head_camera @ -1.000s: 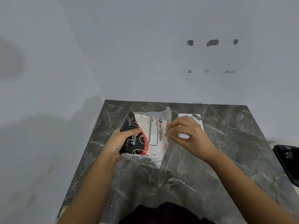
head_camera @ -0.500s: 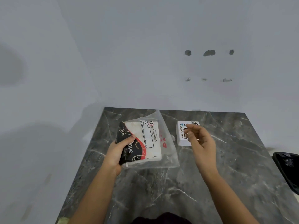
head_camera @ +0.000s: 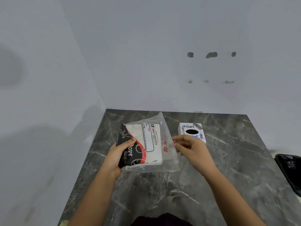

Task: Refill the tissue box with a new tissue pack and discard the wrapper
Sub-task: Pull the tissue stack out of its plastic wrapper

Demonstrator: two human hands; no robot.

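A tissue pack [head_camera: 146,144] in a clear plastic wrapper with black, red and white print is held above the dark marble table [head_camera: 228,176]. My left hand [head_camera: 118,154] grips its left, black end. My right hand [head_camera: 190,149] pinches the loose clear edge of the wrapper on the pack's right side. A small white tissue box [head_camera: 190,129] with stickers and a dark oval opening on top stands on the table just beyond my right hand, partly hidden by the fingers.
A black bin with a dark liner [head_camera: 291,170] sits at the table's right edge. The table stands in a corner of pale grey walls, with the back wall close behind the box.
My right hand left the tissue box area and came back to the wrapper's right edge, now pinching it. The pack sits flatter and the box top is uncovered.
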